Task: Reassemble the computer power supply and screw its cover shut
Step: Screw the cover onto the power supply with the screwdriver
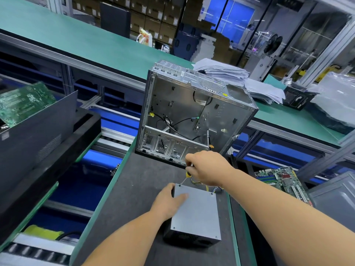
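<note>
A factory hall under cool bluish light. A long green-topped desk [80,41] runs diagonally on grey metal framing. Behind it, stacked cardboard boxes [151,18] fill shelves. Glass partitions [315,33] with aluminium posts stand at right, beside bright blue window panels [238,14].

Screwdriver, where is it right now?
In the head view, the screwdriver is gripped in the right hand, its tip on the far left corner of the power supply, just before the open case.
</note>
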